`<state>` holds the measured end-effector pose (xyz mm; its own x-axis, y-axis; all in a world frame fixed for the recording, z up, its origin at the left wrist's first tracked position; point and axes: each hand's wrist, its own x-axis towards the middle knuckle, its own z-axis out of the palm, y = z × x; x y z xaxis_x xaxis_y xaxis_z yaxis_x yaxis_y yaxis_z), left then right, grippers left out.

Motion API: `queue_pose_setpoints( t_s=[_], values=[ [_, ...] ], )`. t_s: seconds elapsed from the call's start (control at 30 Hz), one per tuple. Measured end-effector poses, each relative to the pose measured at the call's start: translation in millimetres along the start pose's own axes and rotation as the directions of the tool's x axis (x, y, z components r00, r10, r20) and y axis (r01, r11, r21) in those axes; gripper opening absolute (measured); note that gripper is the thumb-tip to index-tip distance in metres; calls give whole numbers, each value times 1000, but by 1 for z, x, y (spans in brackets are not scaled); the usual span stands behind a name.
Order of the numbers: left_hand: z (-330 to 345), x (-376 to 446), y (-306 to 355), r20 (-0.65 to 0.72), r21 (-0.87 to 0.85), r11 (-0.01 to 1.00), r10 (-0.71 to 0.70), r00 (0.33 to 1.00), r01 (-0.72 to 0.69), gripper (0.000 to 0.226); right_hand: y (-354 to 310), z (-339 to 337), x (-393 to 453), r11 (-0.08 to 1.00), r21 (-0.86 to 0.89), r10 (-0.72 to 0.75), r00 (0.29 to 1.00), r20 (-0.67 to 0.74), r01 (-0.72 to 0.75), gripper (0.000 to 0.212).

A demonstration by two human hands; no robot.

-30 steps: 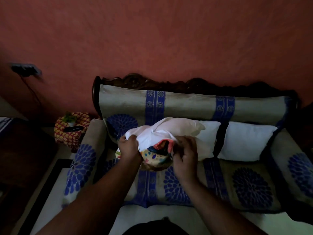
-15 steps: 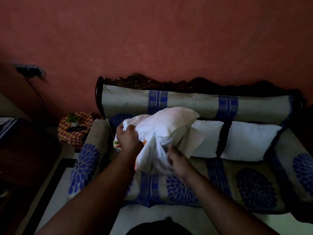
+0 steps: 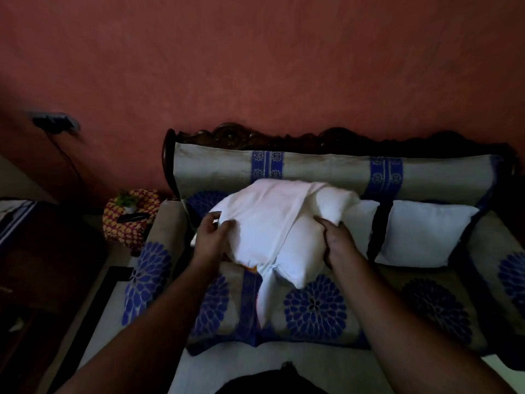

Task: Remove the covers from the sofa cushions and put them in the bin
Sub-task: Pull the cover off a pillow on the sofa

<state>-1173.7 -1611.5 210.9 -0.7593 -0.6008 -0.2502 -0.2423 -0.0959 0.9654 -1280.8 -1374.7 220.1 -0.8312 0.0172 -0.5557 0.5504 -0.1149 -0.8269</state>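
Observation:
I hold a cushion above the sofa seat (image 3: 318, 311). Its cover (image 3: 255, 223) is turned inside out and shows white, bunched over the left part; a flap of it hangs down in the middle. A sliver of orange pattern peeks out at the bottom. My left hand (image 3: 211, 237) grips the cover at its left edge. The bare white inner cushion (image 3: 304, 251) sticks out to the right, and my right hand (image 3: 338, 243) grips its right side. No bin is in view.
Two white cushions (image 3: 423, 234) lean against the sofa back on the right. A small patterned stool (image 3: 132, 214) with a plant and a dark object stands left of the sofa. A dark table (image 3: 42, 251) is at the far left.
My right hand moved from under the cover to the right side of the inner cushion. The cover has slid further left, baring more white cushion. The colourful printed side is almost hidden.

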Motion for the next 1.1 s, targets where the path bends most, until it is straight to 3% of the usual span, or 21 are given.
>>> queue_pose_setpoints(
  t_s=[0.1,0.17,0.23,0.3,0.33,0.4,0.5,0.6,0.7,0.9,1.0,1.1],
  values=[
    [-30,26,-18,28,455,884,-136,990,108,65,-8,-15,-6,983,67,-167,985,-41,169,49],
    [-36,36,-16,31,528,843,-137,990,100,75,-17,-30,-8,964,114,-240,971,-3,238,44],
    [-32,35,1,58,378,921,-129,990,98,71,-24,-43,-8,956,92,-286,956,68,279,40],
    [-24,33,17,191,80,962,-271,943,261,60,-31,-50,-9,956,62,-294,943,159,287,49],
    [-20,31,23,233,21,951,-304,924,308,55,-32,-53,-9,958,47,-288,939,188,284,53],
    [-15,34,25,200,117,974,-213,956,193,40,-36,-59,-4,957,21,-286,939,192,288,48],
    [-16,34,15,10,220,974,-49,999,46,37,-38,-70,3,959,5,-281,943,179,284,36],
    [-31,38,-9,-163,268,959,-46,986,89,40,-32,-79,8,955,-9,-289,939,187,296,49],
    [-52,45,-28,-298,278,943,-97,950,184,53,-22,-80,6,947,-20,-312,930,194,321,91],
    [-84,63,-21,-489,351,905,-40,872,239,57,0,-64,3,940,41,-339,910,238,339,90],
    [-90,70,-14,-471,375,908,11,882,189,55,-4,-60,-1,931,45,-363,901,237,363,92],
    [-75,63,2,-164,126,987,-74,984,95,49,-13,-61,-6,958,4,-273,904,330,288,109]
  ],
)
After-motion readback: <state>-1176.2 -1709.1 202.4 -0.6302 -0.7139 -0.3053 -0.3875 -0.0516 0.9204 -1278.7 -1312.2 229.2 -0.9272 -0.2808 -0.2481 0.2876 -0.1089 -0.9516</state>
